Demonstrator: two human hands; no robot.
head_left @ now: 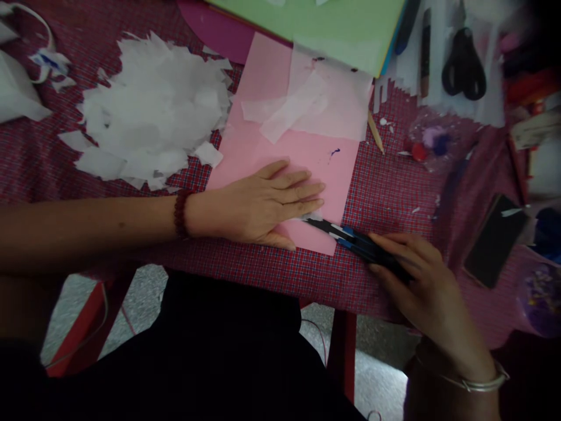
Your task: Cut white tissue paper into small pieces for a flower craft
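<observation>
My left hand (254, 204) lies flat, fingers stretched out, on a sheet of pink paper (289, 155). In my right hand (423, 283) is a slim black-and-blue tool that looks like a utility knife (350, 238). Its narrow tip points left and reaches the paper beside my left fingers, by a small white scrap partly hidden under the hand. Thin translucent white paper pieces (302, 105) lie across the upper part of the pink sheet. A dark blue mark (335, 152) shows near its right side.
A heap of white paper cutouts (140, 111) spreads at left on the checked tablecloth (377, 193). Green sheets (324, 23) lie at the top. Black-handled scissors (464, 64), a pencil stub (376, 133), a dark phone (495, 240) and a tub of small bits (543, 298) are at right.
</observation>
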